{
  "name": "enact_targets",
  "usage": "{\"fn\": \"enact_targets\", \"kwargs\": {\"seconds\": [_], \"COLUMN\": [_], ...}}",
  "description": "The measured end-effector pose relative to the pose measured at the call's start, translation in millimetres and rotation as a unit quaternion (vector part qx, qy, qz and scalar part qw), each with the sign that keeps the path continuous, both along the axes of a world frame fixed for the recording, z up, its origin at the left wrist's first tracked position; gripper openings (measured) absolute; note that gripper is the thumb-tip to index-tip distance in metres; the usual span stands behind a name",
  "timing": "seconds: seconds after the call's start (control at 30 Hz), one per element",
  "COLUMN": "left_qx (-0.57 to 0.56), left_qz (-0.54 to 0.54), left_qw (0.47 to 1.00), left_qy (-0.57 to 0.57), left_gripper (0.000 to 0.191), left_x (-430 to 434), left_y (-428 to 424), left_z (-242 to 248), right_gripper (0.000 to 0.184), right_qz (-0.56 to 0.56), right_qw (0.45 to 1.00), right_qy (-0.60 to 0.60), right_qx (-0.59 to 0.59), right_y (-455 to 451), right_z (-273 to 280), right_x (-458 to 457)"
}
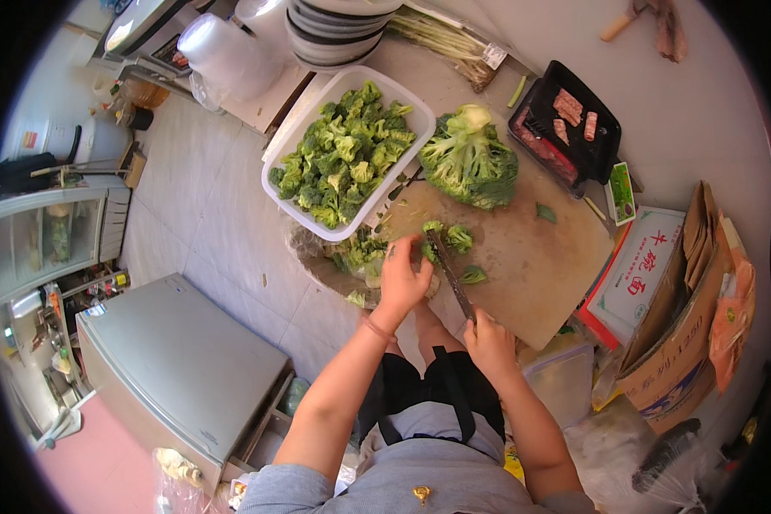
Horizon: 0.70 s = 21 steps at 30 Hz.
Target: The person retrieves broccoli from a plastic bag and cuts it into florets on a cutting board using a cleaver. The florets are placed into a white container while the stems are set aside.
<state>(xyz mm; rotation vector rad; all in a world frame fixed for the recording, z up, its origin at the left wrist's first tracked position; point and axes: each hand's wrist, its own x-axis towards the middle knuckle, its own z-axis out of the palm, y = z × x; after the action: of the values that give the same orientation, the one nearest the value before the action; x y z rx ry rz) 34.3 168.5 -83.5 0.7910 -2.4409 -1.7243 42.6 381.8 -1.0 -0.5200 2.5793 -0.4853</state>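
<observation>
My right hand [491,344] grips the handle of a dark-bladed kitchen knife [451,273]. Its blade points away from me, with the tip over small broccoli florets [432,226] on the worn cutting board [527,276]. Close to the blade's left side is my left hand [401,273], fingers curled beside a floret; whether they grip it is unclear. Another floret [459,238] and a loose leaf [473,275] lie right of the knife. A large broccoli head [469,160] rests stem up at the board's far side. Cut florets fill a white plastic tub [426,123] at far left.
Below the tub, a lined bin [321,263] holds broccoli scraps. A black tray [601,138] with meat pieces stands right of the broccoli head. Stacked bowls [334,38] and bundled green stalks [446,42] are at the back. Cardboard boxes [674,347] stand at right, a metal-topped cabinet [186,360] at left.
</observation>
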Motion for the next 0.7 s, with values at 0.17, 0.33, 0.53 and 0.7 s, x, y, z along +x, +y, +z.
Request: {"fn": "enact_targets", "kwargs": {"seconds": [0.17, 0.33, 0.53, 0.7], "left_qx": [-0.191, -0.229, -0.223, -0.226], "left_qz": [-0.117, -0.188, -0.103, -0.062], "left_qw": [0.961, 0.935, 0.952, 0.951], "left_qy": [0.164, 0.196, 0.182, 0.2], "left_gripper": [0.088, 0.078, 0.029, 0.025], "left_x": [-9, -40, -42, -36], "left_y": [1, 14, 31, 38], "left_z": [-1, -12, -25, -31], "right_gripper": [0.032, 0.029, 0.028, 0.028], "right_qz": [-0.065, -0.232, -0.293, -0.259], "right_qw": [0.991, 0.965, 0.935, 0.944], "right_qy": [0.032, -0.033, -0.126, -0.127], "right_qx": [-0.11, -0.114, -0.155, -0.158], "right_y": [50, 93, 77, 52], "right_z": [6, 9, 9, 27], "right_x": [27, 44, 35, 20]}}
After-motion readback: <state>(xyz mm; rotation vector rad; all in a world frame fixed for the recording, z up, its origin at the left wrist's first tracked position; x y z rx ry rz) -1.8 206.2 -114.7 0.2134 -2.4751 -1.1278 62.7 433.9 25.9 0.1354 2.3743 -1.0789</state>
